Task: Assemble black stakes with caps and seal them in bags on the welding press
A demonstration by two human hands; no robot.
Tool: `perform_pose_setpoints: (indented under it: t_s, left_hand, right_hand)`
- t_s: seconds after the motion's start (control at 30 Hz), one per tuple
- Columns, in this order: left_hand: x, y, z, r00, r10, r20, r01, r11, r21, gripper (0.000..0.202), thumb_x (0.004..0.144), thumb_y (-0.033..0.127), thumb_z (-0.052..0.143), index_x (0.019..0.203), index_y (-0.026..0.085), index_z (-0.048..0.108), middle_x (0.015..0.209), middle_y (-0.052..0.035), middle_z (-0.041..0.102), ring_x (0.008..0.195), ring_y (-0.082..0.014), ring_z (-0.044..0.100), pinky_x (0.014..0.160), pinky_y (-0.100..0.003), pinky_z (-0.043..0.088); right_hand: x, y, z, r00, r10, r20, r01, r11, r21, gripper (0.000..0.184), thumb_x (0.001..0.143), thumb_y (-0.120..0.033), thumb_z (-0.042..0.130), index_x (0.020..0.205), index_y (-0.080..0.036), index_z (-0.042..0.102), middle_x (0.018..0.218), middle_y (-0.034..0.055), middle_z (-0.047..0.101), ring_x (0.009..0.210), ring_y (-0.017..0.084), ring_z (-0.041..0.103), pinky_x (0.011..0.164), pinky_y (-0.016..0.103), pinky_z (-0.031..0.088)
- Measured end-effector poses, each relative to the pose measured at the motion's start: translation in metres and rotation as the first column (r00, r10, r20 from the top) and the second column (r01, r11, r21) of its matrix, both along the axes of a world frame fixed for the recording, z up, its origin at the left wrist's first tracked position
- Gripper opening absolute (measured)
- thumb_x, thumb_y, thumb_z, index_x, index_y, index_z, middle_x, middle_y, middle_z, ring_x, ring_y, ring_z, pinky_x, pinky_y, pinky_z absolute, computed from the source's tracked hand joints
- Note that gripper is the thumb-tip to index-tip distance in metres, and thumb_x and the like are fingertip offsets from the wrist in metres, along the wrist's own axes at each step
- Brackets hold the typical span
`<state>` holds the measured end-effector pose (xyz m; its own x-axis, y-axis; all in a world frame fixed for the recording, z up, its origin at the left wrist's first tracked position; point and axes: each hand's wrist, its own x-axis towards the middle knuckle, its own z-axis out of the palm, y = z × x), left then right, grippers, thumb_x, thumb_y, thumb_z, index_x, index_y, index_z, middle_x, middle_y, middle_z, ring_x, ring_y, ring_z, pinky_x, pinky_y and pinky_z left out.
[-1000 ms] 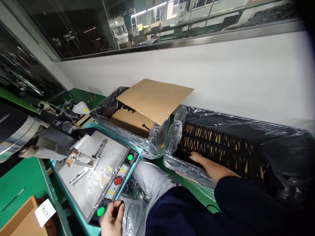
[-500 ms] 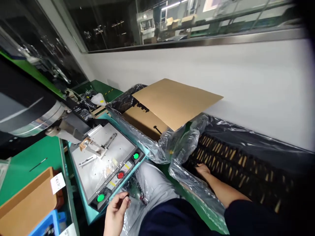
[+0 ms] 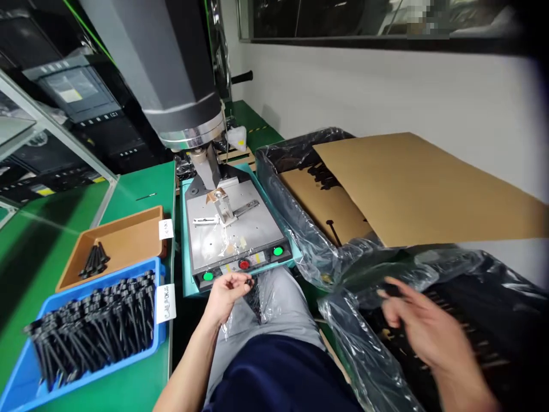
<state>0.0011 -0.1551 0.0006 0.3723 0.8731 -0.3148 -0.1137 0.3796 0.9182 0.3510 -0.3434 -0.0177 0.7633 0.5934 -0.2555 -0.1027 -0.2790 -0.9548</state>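
In front of the machine's control strip, my left hand [image 3: 227, 294] is closed, thumb and fingers pinching a small black piece [image 3: 249, 282]. Blurred by motion, my right hand [image 3: 433, 329] is raised over the plastic-lined box [image 3: 364, 349] on the right. A dark part [image 3: 392, 289] shows between its thumb and fingers, but its shape is smeared. Rows of dark parts lie in that box, partly hidden behind the hand and forearm. A metal fixture [image 3: 223, 209] stands on the machine's plate [image 3: 234, 240] beneath the machine head [image 3: 193, 123].
Black long-stemmed parts [image 3: 103, 320] fill a blue bin [image 3: 160, 337] on the green bench at left. Behind it, an orange-brown tray [image 3: 132, 232] holds several more. Green buttons [image 3: 278, 251] and a red one [image 3: 244, 264] line the machine's front. Cardboard [image 3: 429, 189] covers part of another lined box.
My view has swung left, bringing the blue bin into sight. My right hand has come up from the rows of parts with a dark part. The left hand still pinches its black piece.
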Motion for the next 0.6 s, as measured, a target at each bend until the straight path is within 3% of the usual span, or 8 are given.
perform_pose_setpoints:
  t_s: [0.07, 0.13, 0.2, 0.3, 0.4, 0.6]
  left_hand:
    - [0.006, 0.003, 0.007, 1.000, -0.002, 0.008, 0.001, 0.998, 0.062, 0.032, 0.057, 0.028, 0.088, 0.081, 0.014, 0.071, 0.098, -0.0103, 0.074, 0.084, -0.0203, 0.069, 0.084, -0.037, 0.054]
    - [0.008, 0.000, 0.013, 0.999, -0.023, -0.028, 0.028, 0.986, 0.167, 0.026, 0.061, 0.027, 0.086, 0.080, 0.015, 0.072, 0.098, -0.0094, 0.074, 0.087, -0.0204, 0.068, 0.084, -0.036, 0.054]
    - [0.006, -0.006, 0.014, 0.997, -0.041, -0.070, 0.059, 0.958, 0.279, 0.021, 0.064, 0.026, 0.083, 0.078, 0.016, 0.072, 0.097, -0.0092, 0.074, 0.095, -0.0227, 0.067, 0.087, -0.036, 0.054]
    - [0.000, -0.004, 0.004, 0.994, -0.041, -0.099, 0.074, 0.930, 0.359, 0.019, 0.062, 0.025, 0.083, 0.076, 0.018, 0.072, 0.095, -0.0069, 0.073, 0.097, -0.0228, 0.067, 0.087, -0.035, 0.055]
    - [0.001, 0.005, -0.006, 0.998, -0.042, -0.037, 0.052, 0.937, 0.346, 0.020, 0.060, 0.025, 0.084, 0.074, 0.019, 0.071, 0.094, -0.0046, 0.073, 0.093, -0.0216, 0.068, 0.081, -0.033, 0.058]
    - [0.013, 0.006, -0.007, 0.982, -0.175, -0.073, 0.190, 0.928, 0.320, 0.025, 0.055, 0.029, 0.087, 0.071, 0.019, 0.071, 0.093, -0.0045, 0.073, 0.084, -0.0226, 0.070, 0.072, -0.035, 0.062]
  right_hand:
    - [-0.058, 0.029, 0.014, 0.927, 0.376, -0.010, -0.375, 0.926, 0.043, 0.051, 0.071, -0.046, 0.073, 0.116, -0.025, 0.067, 0.061, -0.0007, 0.056, 0.052, 0.014, 0.054, 0.058, 0.033, 0.057]
    - [-0.116, 0.057, 0.020, 0.786, 0.609, -0.108, -0.594, 0.791, 0.143, 0.041, 0.076, -0.040, 0.071, 0.111, -0.020, 0.067, 0.076, 0.0017, 0.063, 0.053, 0.010, 0.052, 0.050, 0.025, 0.048]
    - [-0.158, 0.083, 0.020, 0.659, 0.715, -0.232, -0.645, 0.697, 0.314, 0.039, 0.077, -0.039, 0.072, 0.109, -0.018, 0.064, 0.079, 0.0003, 0.064, 0.051, 0.007, 0.050, 0.047, 0.022, 0.043]
    - [-0.180, 0.110, 0.013, 0.559, 0.782, -0.277, -0.654, 0.621, 0.432, 0.044, 0.071, -0.041, 0.081, 0.101, -0.017, 0.060, 0.073, -0.0034, 0.062, 0.049, 0.006, 0.051, 0.044, 0.018, 0.040]
    - [-0.180, 0.114, 0.005, 0.544, 0.773, -0.326, -0.622, 0.632, 0.462, 0.049, 0.070, -0.045, 0.083, 0.099, -0.016, 0.057, 0.074, -0.0027, 0.064, 0.051, 0.006, 0.053, 0.048, 0.018, 0.043]
    - [-0.172, 0.098, 0.001, 0.577, 0.737, -0.351, -0.556, 0.670, 0.492, 0.055, 0.068, -0.056, 0.080, 0.097, -0.016, 0.057, 0.079, -0.0010, 0.067, 0.054, 0.006, 0.058, 0.050, 0.018, 0.047]
